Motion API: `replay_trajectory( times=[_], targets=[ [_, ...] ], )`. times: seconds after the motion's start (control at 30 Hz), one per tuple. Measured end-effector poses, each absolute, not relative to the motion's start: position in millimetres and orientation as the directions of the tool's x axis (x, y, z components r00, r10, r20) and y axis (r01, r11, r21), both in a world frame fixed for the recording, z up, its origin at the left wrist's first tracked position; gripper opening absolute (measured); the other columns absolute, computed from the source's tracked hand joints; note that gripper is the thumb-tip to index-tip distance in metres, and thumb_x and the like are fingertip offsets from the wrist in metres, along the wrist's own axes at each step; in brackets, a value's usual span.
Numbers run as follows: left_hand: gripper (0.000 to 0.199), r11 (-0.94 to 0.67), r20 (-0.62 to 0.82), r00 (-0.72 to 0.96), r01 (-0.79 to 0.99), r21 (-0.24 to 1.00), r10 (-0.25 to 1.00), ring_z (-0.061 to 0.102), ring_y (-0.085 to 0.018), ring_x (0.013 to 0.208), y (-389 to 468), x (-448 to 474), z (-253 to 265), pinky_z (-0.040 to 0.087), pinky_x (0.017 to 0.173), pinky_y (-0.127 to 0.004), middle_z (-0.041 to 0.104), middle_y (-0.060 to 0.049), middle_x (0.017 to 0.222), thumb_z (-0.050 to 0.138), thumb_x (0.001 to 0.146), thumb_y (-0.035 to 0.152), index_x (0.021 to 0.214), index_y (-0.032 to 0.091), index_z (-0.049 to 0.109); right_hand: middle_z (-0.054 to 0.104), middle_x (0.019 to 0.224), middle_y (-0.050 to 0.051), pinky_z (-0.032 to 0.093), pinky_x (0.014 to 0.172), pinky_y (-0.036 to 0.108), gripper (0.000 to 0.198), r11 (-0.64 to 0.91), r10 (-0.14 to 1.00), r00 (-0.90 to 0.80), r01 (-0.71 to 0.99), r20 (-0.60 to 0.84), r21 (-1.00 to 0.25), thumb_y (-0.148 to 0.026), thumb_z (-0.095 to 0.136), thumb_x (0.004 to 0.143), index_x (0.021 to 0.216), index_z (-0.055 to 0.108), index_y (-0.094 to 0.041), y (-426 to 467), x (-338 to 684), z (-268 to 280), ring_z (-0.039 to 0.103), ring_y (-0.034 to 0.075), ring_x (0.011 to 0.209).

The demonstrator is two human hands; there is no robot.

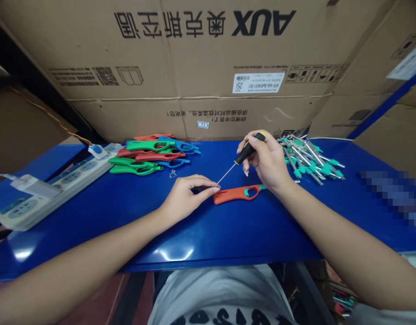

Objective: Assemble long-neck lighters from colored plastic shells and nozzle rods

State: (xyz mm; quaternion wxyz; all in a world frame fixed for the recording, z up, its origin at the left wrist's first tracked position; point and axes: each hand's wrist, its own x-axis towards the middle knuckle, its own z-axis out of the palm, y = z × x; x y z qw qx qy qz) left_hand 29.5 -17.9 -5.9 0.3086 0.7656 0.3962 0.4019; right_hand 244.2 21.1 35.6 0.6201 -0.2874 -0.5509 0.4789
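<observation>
In my right hand [264,155] is a black and yellow screwdriver [244,152], its thin shaft slanting down to the left. The thumb and forefinger of my left hand [190,194] are pinched together at the screwdriver's tip. Whatever is between those fingertips is too small to make out. Just beside them, an orange stick lighter [231,195] with a teal trigger lies flat on the blue table [208,239]. Its front end passes behind my right hand and wrist. Several small screws [173,173] are scattered behind my left hand.
Green, red and blue lighter handles [150,155] are piled at the back left. Metal lighter tubes with teal parts [312,160] lie heaped at the back right. A white power strip [65,180] runs along the left side. A large cardboard sheet [194,54] stands behind the table.
</observation>
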Motion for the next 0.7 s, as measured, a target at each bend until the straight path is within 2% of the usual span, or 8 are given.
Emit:
replay_trajectory(
  times=[0.5, 0.7],
  targets=[
    [0.012, -0.496, 0.361, 0.374, 0.381, 0.78, 0.854, 0.073, -0.02, 0.083, -18.8, 30.1, -4.9, 0.054, 0.078, -0.031, 0.08, -0.004, 0.089, 0.074, 0.086, 0.031, 0.086, 0.022, 0.081, 0.065, 0.071, -0.005, 0.042, 0.031, 0.022, 0.031, 0.391, 0.902, -0.079, -0.272, 0.425, -0.88, -0.047, 0.071, 0.084, 0.087, 0.052, -0.023, 21.5, 245.2, 34.0, 0.052, 0.008, 0.036],
    [0.016, -0.414, 0.276, 0.352, 0.419, 0.808, 0.894, 0.072, -0.02, 0.08, -20.5, 31.3, -5.1, 0.052, 0.072, -0.03, 0.08, -0.004, 0.088, 0.073, 0.086, 0.036, 0.085, 0.022, 0.08, 0.067, 0.074, -0.005, 0.045, 0.034, 0.022, 0.025, 0.404, 0.886, -0.133, -0.252, 0.445, -0.879, -0.043, 0.068, 0.087, 0.089, 0.053, -0.024, 20.1, 246.5, 33.8, 0.054, 0.009, 0.04]
  ],
)
